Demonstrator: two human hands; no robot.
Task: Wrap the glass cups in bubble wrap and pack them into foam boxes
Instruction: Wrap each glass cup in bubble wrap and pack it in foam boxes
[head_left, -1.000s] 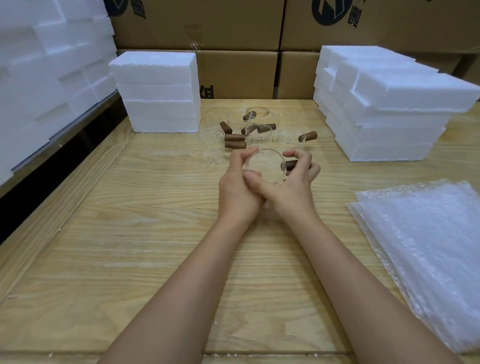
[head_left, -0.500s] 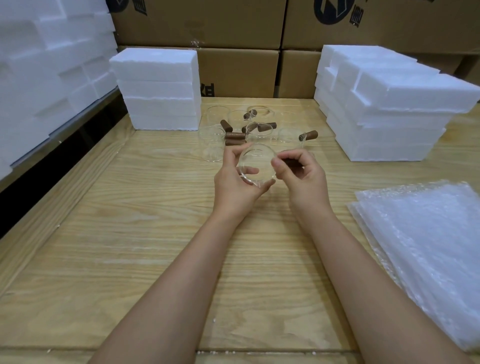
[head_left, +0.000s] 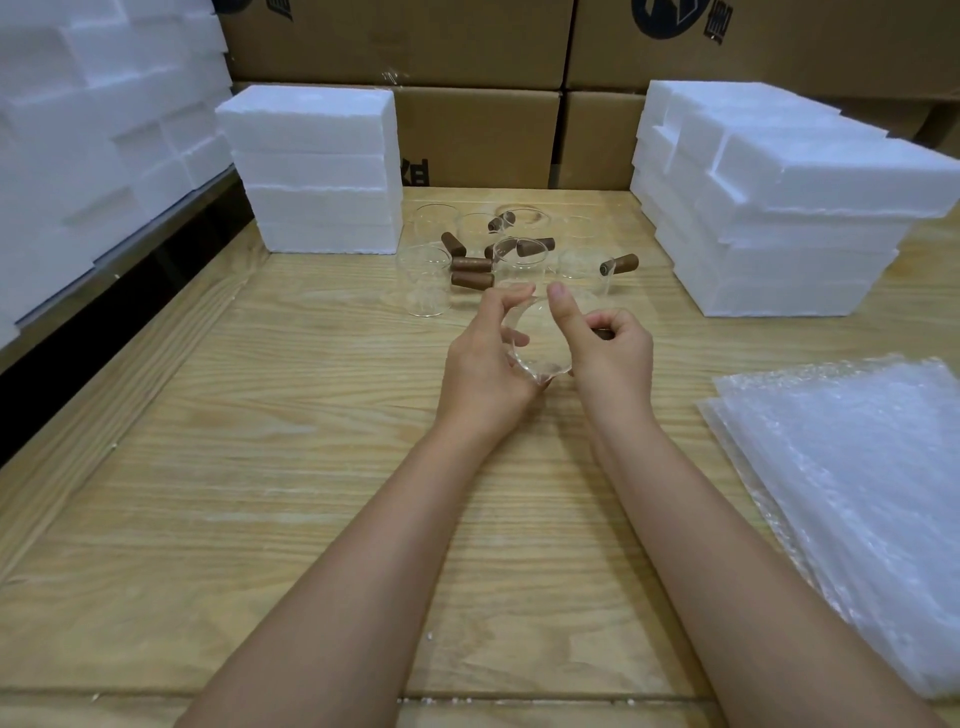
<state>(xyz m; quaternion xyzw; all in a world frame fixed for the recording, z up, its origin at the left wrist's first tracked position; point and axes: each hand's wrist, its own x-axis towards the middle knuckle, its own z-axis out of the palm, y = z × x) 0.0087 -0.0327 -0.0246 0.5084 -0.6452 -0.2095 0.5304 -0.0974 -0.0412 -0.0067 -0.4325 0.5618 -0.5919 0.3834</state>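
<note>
Clear glass is gripped by both hands: a tilted glass cup (head_left: 535, 338) is held over the wooden table (head_left: 260, 415). The left hand (head_left: 483, 364) is curled round the cup's left side, with thumb and fingers pinching its rim. The right hand (head_left: 608, 348) is closed on the cup's brown handle (head_left: 602, 334), and its thumb is raised along the rim. The two hands are close together, with only the cup between them.

Just beyond the hands, more glass cups (head_left: 423, 280) with brown handles are clustered on the table. Beyond and to the left of the left hand, a stack of white foam boxes (head_left: 311, 166) is set on the table. A larger foam stack (head_left: 779, 208) is set beyond and to the right of the right hand. Sheets of bubble wrap (head_left: 857, 493) are piled on the table beside the right forearm. Farthest from the hands, cardboard boxes (head_left: 467, 41) are stacked behind the foam.
</note>
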